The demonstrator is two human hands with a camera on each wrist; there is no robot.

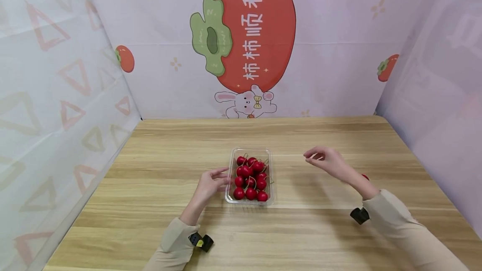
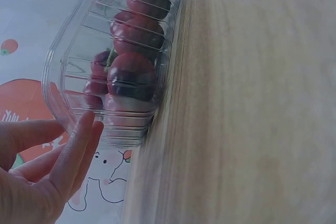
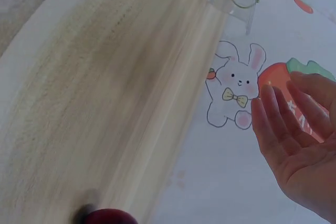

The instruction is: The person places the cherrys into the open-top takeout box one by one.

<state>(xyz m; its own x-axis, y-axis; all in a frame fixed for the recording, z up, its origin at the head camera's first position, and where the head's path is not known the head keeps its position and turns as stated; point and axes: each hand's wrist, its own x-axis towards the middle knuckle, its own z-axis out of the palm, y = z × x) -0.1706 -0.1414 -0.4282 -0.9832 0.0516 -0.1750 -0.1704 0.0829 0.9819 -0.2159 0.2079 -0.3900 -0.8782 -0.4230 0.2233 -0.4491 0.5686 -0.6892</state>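
Note:
A clear plastic box [image 1: 228, 195] stands on the table with several red cherries [image 1: 246, 171] in it, some with stems sticking up. My left hand [image 1: 211, 184] is at the box's left side, its fairly straight fingers touching the wall near the rim. In the left wrist view the fingertips [image 2: 86, 119] lie against the ribbed wall of the box. To the right of the box, my right hand [image 1: 328, 162] hangs above the table, fingers loosely bent and nothing between them. A single cherry [image 1: 365, 177] lies on the table, partly hidden behind the right wrist.
The wooden table [image 1: 169, 145] runs back to a printed cloth wall [image 1: 320, 53] with a large red persimmon and a rabbit. Cloth walls also rise on the left [image 1: 56, 116] and right [image 1: 444, 108]. Each sleeve has a black wrist camera.

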